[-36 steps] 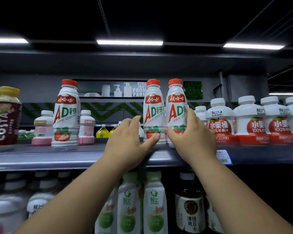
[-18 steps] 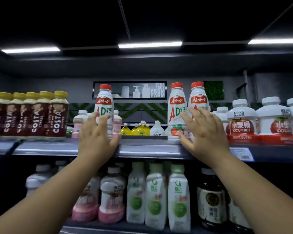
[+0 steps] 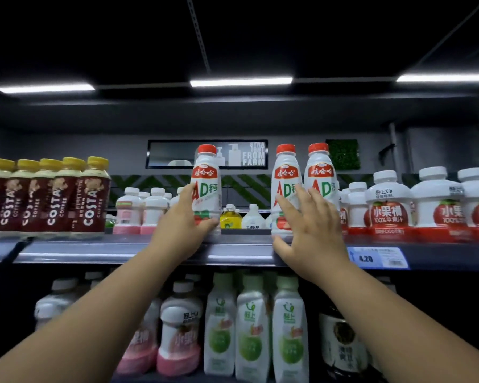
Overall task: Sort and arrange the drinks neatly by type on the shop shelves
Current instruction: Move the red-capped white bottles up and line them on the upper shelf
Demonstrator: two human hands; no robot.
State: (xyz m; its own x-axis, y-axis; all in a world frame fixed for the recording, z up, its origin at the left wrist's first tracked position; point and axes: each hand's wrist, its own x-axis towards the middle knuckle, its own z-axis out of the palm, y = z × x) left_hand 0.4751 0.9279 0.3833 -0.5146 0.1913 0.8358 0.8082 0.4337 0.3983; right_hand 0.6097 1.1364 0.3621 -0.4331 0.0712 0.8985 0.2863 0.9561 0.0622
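The step in hand looks to be gathering the red-capped AD drinks into one group on the upper shelf (image 3: 233, 254). The left hand (image 3: 179, 230) grasps the lone AD bottle (image 3: 207, 186) in the middle of the frame, with the thumb across its lower front and the fingers (image 3: 187, 193) wrapped round its left side. The bottle is upright; whether its base rests on the shelf I cannot tell. Right of centre, the right hand (image 3: 309, 234) is released, its spread fingers laid against the AD pair (image 3: 304, 183), two bottles upright and side by side. A gap separates the lone bottle from the pair, and small yellow bottles (image 3: 230, 219) show through it further back.

The next move likely calls for carrying the lone bottle rightward, kept upright, until it stands just beside the pair while the right hand steadies them.

Costa coffee bottles (image 3: 53, 197) line the left of the frame and squat apple juice bottles (image 3: 389, 205) the right. Green-label bottles (image 3: 249, 327) stand on the shelf below. All are capped, and their white walls or printed sleeves hide what is inside.
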